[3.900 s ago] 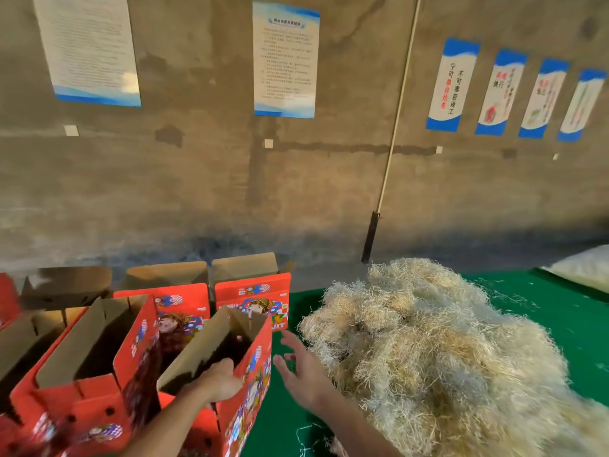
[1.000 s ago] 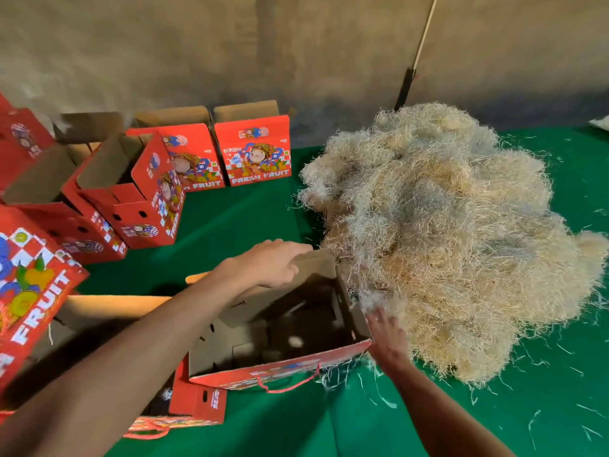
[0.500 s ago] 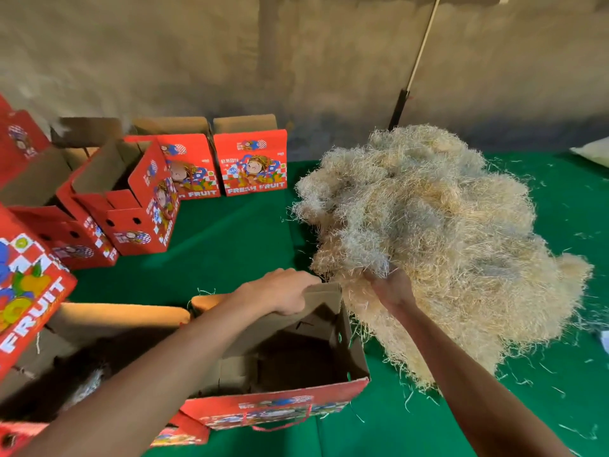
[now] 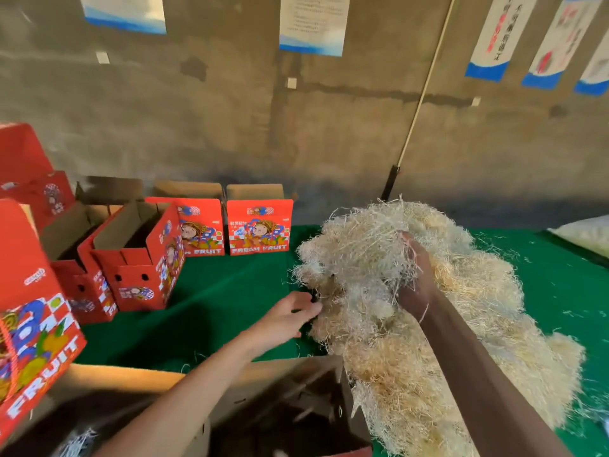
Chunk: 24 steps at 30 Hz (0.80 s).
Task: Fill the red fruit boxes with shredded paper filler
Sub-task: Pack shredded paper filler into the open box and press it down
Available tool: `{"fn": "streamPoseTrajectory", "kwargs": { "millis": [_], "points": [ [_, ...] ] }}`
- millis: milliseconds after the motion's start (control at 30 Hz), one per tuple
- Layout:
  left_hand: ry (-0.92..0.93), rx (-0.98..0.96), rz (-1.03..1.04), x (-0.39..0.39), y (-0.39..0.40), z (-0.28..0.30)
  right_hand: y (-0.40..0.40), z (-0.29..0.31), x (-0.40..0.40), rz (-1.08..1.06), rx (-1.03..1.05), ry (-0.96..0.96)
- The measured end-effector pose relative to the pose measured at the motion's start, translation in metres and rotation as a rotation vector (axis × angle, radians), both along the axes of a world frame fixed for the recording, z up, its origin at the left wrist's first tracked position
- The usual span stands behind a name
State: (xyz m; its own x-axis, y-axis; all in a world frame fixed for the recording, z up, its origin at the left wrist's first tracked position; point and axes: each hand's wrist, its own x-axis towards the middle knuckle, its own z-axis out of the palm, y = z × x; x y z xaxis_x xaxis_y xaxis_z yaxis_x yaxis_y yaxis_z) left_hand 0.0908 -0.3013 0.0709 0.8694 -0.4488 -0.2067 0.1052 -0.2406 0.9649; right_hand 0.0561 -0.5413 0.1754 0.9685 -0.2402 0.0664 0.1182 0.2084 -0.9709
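Head camera: right hand point(image 4: 416, 275) clutches a wad of the shredded paper filler point(image 4: 438, 311), lifted above the heap on the green table point(image 4: 211, 301). Left hand point(image 4: 290, 316), fingers loosely extended, touches the heap's near-left edge. Below both hands gapes an open red fruit box point(image 4: 296, 410).

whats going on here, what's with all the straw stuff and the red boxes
A person is packing red fruit boxes with shredded paper filler. The right hand grips a clump lifted from the big pile of filler on the green table, while the left hand reaches into the pile's edge with its fingers spread. An open box sits just below the hands and looks mostly empty. More open boxes stand to the left.
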Motion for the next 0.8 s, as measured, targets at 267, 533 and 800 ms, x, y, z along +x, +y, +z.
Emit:
{"fn": "streamPoseTrajectory", "kwargs": {
  "millis": [267, 533, 800],
  "points": [
    [0.393, -0.753, 0.117, -0.001, 0.021, 0.072, 0.044, 0.001, -0.040, 0.019, 0.173, -0.639],
    [0.191, -0.545, 0.193, -0.012, 0.052, 0.092, 0.127, 0.015, -0.004, 0.008, -0.361, 0.173],
    [0.161, -0.439, 0.546, -0.029, 0.070, 0.059, 0.143, -0.058, -0.054, -0.145, -0.189, 0.056]
  ]
}}
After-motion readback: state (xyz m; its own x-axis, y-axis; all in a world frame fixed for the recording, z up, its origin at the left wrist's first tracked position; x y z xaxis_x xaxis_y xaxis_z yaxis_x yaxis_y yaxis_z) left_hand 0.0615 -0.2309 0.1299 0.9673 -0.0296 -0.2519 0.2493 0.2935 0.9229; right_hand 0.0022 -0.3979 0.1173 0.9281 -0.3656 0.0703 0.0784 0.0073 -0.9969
